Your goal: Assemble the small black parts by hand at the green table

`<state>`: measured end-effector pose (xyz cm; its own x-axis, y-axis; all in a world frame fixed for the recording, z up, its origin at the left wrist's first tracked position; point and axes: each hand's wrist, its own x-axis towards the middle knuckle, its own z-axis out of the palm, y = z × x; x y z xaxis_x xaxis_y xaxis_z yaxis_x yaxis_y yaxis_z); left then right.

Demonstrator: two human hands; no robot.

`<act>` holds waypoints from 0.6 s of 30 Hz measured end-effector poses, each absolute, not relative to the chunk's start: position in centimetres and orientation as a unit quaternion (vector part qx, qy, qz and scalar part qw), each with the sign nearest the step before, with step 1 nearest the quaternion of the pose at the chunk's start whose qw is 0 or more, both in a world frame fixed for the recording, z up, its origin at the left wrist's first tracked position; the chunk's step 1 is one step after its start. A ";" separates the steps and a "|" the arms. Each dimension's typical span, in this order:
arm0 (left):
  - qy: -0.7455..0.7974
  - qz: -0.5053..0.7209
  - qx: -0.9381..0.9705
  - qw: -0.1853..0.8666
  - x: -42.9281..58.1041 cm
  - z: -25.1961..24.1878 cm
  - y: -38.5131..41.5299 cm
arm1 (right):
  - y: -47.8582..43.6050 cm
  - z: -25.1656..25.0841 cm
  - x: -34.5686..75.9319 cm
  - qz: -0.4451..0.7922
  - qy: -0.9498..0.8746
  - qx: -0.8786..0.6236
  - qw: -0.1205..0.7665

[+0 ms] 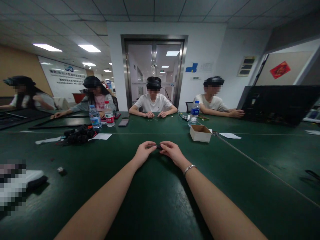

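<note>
Both my arms reach forward over a dark green table [160,200]. My left hand [144,152] and my right hand [171,151] meet at the middle, fingers curled and pinched together on a small dark object [159,146] held between them. I cannot make out what that object is. A silver bracelet [189,168] circles my right wrist. An open small cardboard box [200,133] stands just beyond my right hand.
Several people sit around the far side of the table. Water bottles [94,116] [194,114], a phone [123,122], a pile of black parts [78,135], paper slips [229,135] and a small part [60,169] lie about. A large black panel [277,103] stands at the right.
</note>
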<state>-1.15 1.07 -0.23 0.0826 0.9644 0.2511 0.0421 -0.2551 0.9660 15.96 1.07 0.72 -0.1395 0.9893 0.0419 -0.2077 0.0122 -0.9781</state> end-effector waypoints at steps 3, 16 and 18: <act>0.432 0.521 0.581 0.453 -1.1 -0.4 1.3 | 1.1 0.7 16.2 0.583 -0.493 -0.388 0.516; 0.453 0.516 0.549 0.477 -1.1 0.1 1.1 | 1.4 0.1 16.6 0.611 -0.504 -0.336 0.509; 0.464 0.510 0.546 0.476 -1.1 0.2 1.1 | 1.4 0.1 16.7 0.607 -0.512 -0.342 0.503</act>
<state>-1.05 1.05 0.25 0.0501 0.9921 0.1154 0.0213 -0.1166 0.9930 16.69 1.42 0.15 -0.2605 0.9604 0.0988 -0.2602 0.0287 -0.9651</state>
